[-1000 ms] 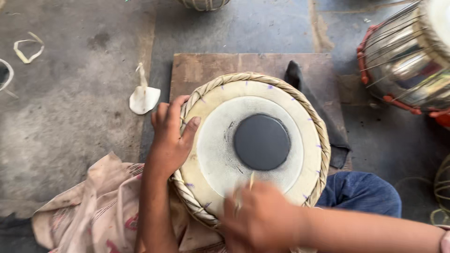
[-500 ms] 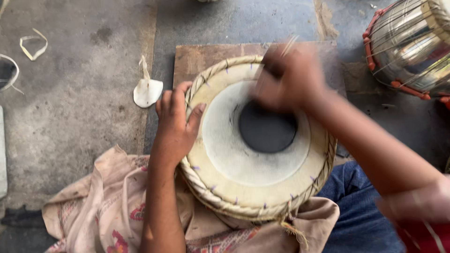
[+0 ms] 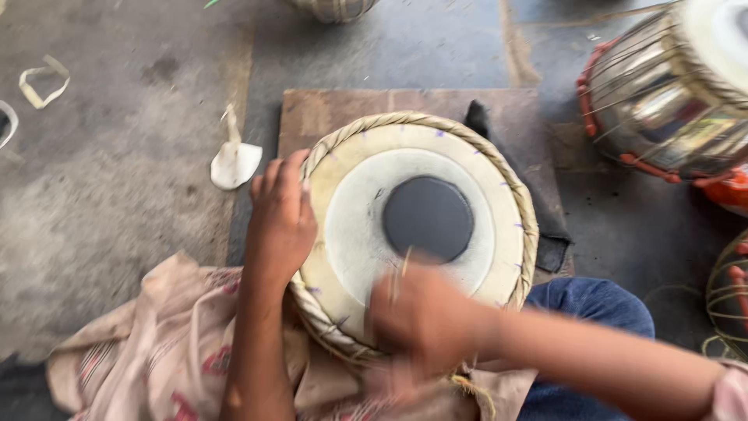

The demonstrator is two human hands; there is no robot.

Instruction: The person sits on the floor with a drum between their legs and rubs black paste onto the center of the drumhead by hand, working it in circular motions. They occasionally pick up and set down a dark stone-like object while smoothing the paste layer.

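Open floor (image 3: 109, 195) lies left of the drum (image 3: 417, 226), interrupted only by a white scrap (image 3: 234, 162). Right-side passage is blocked by a metal drum (image 3: 670, 101) and dark cloth (image 3: 545, 234).

Grey concrete floor (image 3: 117, 203); a flat wooden board (image 3: 343, 113) lies on it; dark cloth (image 3: 545, 226) on the board's right part; white scrap (image 3: 234, 162) on the floor just left of the board; pale strip loops (image 3: 43, 82) well left of the board; patterned beige cloth (image 3: 148, 359) below-left of the board.
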